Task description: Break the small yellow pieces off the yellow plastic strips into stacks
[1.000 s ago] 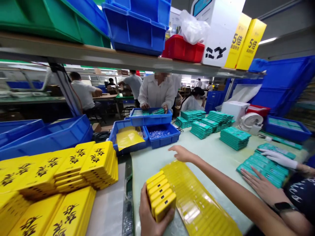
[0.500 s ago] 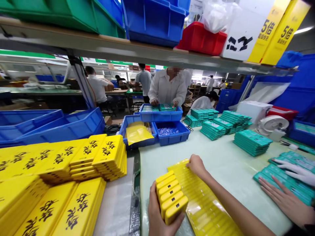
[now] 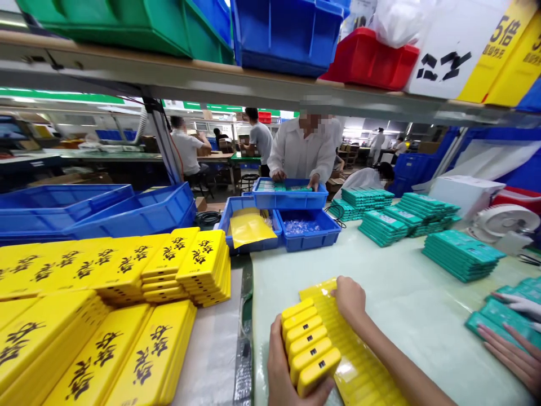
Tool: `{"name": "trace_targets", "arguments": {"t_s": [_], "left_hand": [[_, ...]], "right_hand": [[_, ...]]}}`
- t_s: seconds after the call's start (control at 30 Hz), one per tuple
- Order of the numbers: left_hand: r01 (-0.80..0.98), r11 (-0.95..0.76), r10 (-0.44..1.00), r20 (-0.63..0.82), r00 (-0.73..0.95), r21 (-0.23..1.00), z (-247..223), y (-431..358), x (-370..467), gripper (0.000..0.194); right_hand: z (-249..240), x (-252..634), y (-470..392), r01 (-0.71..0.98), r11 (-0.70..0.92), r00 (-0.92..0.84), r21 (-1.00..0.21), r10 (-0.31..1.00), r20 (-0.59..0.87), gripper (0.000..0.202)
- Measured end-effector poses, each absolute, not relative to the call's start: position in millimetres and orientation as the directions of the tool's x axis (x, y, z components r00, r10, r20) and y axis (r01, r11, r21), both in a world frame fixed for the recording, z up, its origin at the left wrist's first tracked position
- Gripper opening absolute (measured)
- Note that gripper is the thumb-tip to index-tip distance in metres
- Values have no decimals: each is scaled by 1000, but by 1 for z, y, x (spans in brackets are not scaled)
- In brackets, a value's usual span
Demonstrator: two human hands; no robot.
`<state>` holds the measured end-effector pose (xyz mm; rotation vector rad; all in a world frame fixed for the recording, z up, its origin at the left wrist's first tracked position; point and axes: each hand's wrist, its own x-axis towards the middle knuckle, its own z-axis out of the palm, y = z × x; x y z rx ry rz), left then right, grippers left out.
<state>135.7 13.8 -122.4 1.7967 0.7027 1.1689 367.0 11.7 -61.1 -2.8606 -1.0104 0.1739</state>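
My left hand (image 3: 284,372) is wrapped round a stack of several yellow blocks (image 3: 310,347), whose ends with small dark ports face up toward the camera. Just right of the stack, a ribbed yellow sheet (image 3: 359,344) in shiny film lies on the pale table mat. My right hand (image 3: 350,299) has its fingers closed at the far edge of that sheet; the fingertips are turned away from view.
Piles of yellow boxes (image 3: 147,355) with black lettering fill the left. Blue bins (image 3: 304,239) stand ahead, with a person (image 3: 302,146) behind them. Teal stacks (image 3: 460,254) lie at right, near another person's hands (image 3: 513,355). A shelf (image 3: 262,93) crosses overhead.
The view has turned slightly left, so most things appear further right. Both of my hands keep their holds on the yellow stack and the sheet's edge.
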Motion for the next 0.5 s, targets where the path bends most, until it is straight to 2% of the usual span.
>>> {"name": "trace_targets", "arguments": {"t_s": [0.13,0.5], "left_hand": [[-87,-384,806,380,454,919,-119,12,135,116],[-94,-456,756,441,484,885,-117,15,130,118]], "right_hand": [[-63,371,7,616,-774,774,-145,629,-71,15],[-66,382,8,579,-793,793,-189,602,-98,23]]}}
